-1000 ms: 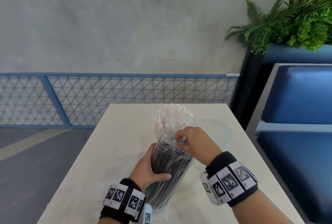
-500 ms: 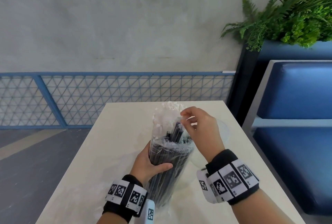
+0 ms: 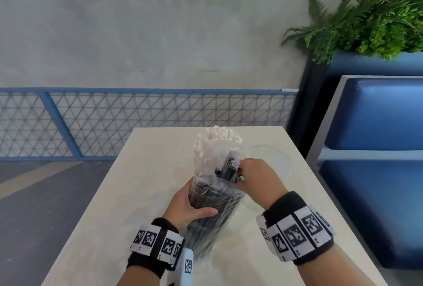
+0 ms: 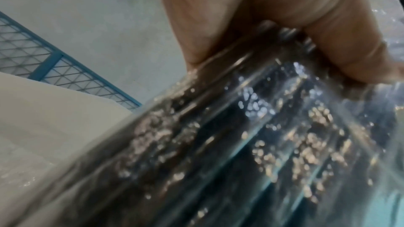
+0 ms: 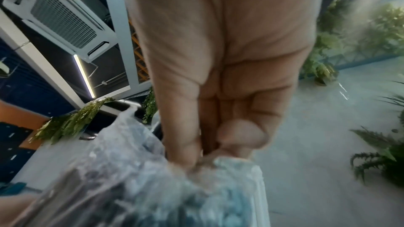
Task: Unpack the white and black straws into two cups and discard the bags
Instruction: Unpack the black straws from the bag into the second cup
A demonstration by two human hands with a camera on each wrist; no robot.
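Note:
A clear bag of black straws (image 3: 212,207) stands tilted on the pale table (image 3: 137,194). My left hand (image 3: 192,203) grips it round the middle; the left wrist view shows the thumb and fingers (image 4: 273,23) wrapped on the crinkled plastic (image 4: 218,144). A few black straws (image 3: 226,166) poke out of the opened top. My right hand (image 3: 240,172) pinches the bag's top edge on its right side, thumb against fingers (image 5: 196,158) on the plastic (image 5: 153,187). White straws (image 3: 217,141) stand upright right behind; their base is hidden. A clear empty cup (image 3: 274,164) sits to the right.
A blue padded bench (image 3: 377,148) runs along the table's right side, with a planter of green ferns (image 3: 366,22) behind it. A blue mesh railing (image 3: 137,120) stands beyond the far table edge. Dark floor lies to the left.
My right hand rose above the bag, pulling the plastic top up, then came back down to the bag's right edge. Black straw ends now show out of the top. The left hand kept its grip.

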